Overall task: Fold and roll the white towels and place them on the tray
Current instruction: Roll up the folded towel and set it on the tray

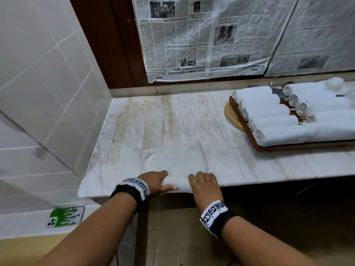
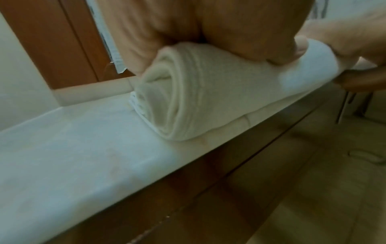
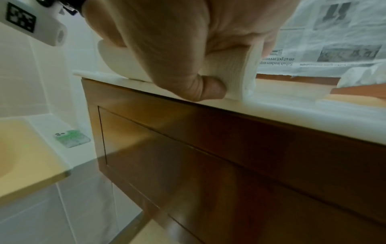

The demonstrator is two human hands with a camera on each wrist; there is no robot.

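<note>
A white towel lies flat on the marble counter, its near end wound into a roll at the counter's front edge. My left hand grips the roll's left end, fingers over the top and thumb against the near side. My right hand curls round the right end, its thumb pressed on the near side. At the back right a wooden tray carries several rolled white towels.
A beige plate sits under the tray's left edge. Newspaper covers the wall behind the counter, and tiled wall stands on the left. A phone in a green case lies on a lower ledge at the left. A wooden cabinet front runs below the counter.
</note>
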